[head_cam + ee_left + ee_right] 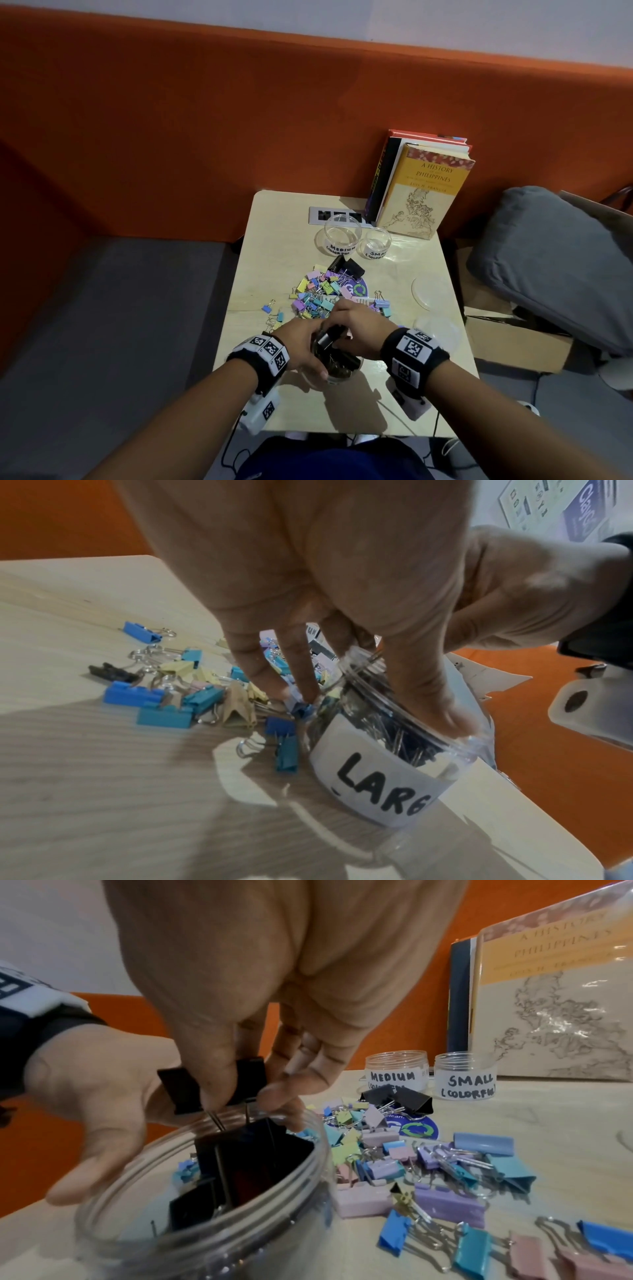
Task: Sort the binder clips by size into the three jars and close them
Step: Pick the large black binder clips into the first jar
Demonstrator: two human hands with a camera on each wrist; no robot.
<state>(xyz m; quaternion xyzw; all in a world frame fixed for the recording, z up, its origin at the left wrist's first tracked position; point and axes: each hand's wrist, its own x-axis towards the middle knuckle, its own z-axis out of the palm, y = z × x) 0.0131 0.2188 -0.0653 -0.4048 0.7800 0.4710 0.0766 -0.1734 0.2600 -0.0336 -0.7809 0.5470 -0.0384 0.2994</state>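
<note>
My left hand (306,346) grips the clear jar labelled LARG (377,772) at its rim, thumb on the near side and fingers on the far side. Several black clips lie inside the jar. My right hand (243,1093) pinches a large black binder clip (185,1088) just above the jar's open mouth (205,1218). A pile of small and medium pastel clips (315,296) spreads over the table middle. A few more black clips (400,1099) lie behind the pile. The open jars marked MEDIUM (397,1069) and SMALL (466,1074) stand at the back with no clips visible inside.
Two clear lids (433,291) (438,330) lie near the table's right edge. Books (421,185) stand at the back right beside a socket panel (318,216). A round blue sticker (356,289) lies under the pile. A grey cushion (548,260) sits right of the table.
</note>
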